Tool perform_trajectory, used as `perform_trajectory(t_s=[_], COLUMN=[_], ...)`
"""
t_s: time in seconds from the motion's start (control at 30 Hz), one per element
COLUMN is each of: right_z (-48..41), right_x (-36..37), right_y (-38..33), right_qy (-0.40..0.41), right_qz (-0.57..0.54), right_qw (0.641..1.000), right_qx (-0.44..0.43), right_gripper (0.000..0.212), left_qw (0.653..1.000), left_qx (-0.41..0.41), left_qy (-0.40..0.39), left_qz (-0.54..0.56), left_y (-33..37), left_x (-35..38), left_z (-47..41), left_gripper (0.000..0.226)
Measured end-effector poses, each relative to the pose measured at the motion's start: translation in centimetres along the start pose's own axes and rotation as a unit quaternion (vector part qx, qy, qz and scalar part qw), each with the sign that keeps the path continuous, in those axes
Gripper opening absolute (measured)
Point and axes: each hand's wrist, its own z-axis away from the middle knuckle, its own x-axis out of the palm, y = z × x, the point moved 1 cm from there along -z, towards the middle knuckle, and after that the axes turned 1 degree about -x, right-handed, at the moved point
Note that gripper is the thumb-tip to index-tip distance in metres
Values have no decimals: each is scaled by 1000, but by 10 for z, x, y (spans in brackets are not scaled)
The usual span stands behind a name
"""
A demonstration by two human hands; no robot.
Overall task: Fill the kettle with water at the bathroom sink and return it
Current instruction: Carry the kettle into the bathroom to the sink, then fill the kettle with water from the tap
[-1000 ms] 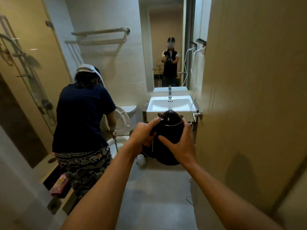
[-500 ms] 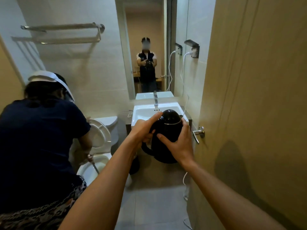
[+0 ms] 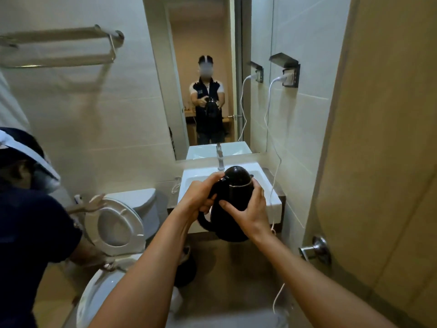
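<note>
Head view: two bare forearms are seen reaching forward from the bottom edge, and a black kettle [image 3: 233, 202] is held between both hands at the centre of the frame, upright, its domed lid closed. The grip of the left hand [image 3: 197, 200] is clamped on the kettle's handle side at 9 o'clock of the body. The grip of the right hand [image 3: 250, 213] is pressed flat around the body at 3 o'clock, fingers [image 3: 233, 208] spread across the front. The kettle is held in the air in front of the near edge of the white sink [image 3: 191, 185], not resting on it.

At 8 o'clock a white toilet [image 3: 113, 275] is seen with its seat [image 3: 115, 224] raised, and a second person in a dark top [image 3: 30, 233] is bent over it at the left edge.

At 3 o'clock a wooden door [image 3: 387, 162] with a metal handle [image 3: 315, 249] is seen close by. A white cable [image 3: 275, 162] is hung from a wall socket [image 3: 289, 75] at 1 o'clock, down past the sink's right side.

Beyond the kettle, at 12 o'clock, a chrome tap [image 3: 220, 159] is mounted at the back of the sink. Above it a mirror [image 3: 201, 31] is fixed to the tiled wall, and the kettle's holder is reflected in it. At 10 o'clock a metal towel rack [image 3: 71, 34] is fixed high on the wall.
</note>
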Motion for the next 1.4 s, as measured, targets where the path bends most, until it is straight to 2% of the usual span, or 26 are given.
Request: perform_trajectory(t_s=[0.27, 0.43, 0.57, 0.7, 0.83, 0.97, 1.1, 1.27, 1.4], right_z=[-126, -202, -261, -322, -392, -464, -524, -561, -570], right_x=[73, 124, 138, 153, 175, 203, 233, 259, 271], right_y=[61, 104, 136, 177, 216, 243, 271, 293, 304], right_qy=[-54, -120, -203, -233, -256, -294, -343, -380, -379], right_qz=[27, 48, 65, 109, 176, 225, 279, 333, 354], right_qw=[997, 989, 972, 960, 947, 929, 896, 857, 847], right_qx=[44, 79, 97, 111, 82, 17, -42, -101, -118], right_gripper=[113, 116, 92, 78, 71, 65, 68, 72, 71], left_qw=[996, 987, 978, 971, 964, 959, 958, 957, 958], left_qx=[-22, -48, -96, -147, -183, -216, -235, -242, -231], left_qy=[-35, -64, -85, -96, -98, -81, -65, -69, -91], left_qz=[83, 138, 162, 162, 165, 165, 152, 144, 143], left_y=[-44, -79, -112, -147, -183, -208, -226, -244, -244], left_x=[-40, -68, -82, -90, -87, -80, -74, -71, -68], left_z=[-164, -272, -345, -409, -463, -499, -530, -561, -584], left_gripper=[33, 33, 40, 40, 38, 41, 43, 47, 50])
